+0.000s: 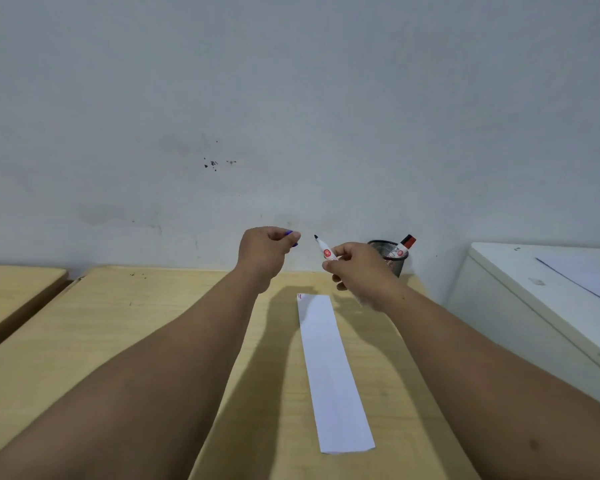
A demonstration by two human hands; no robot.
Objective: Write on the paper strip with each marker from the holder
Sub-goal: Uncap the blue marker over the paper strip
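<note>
The right hand [355, 271] grips an uncapped marker [324, 251], tip up; the left hand [265, 252] is closed on its blue cap [293, 237]. The paper strip [329, 368] lies on the table [136, 323] below, the mesh holder [390, 256] behind with a red-capped marker [404, 245]. Best to turn the tip down, pin the strip with the left hand, and write near the far end, below the small red mark.

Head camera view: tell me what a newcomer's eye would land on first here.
Two bare arms reach over a wooden table: the right hand holds an uncapped marker, the left hand its blue cap. Below them lies a long white paper strip. By the wall, a mesh holder keeps a red-capped marker.
</note>
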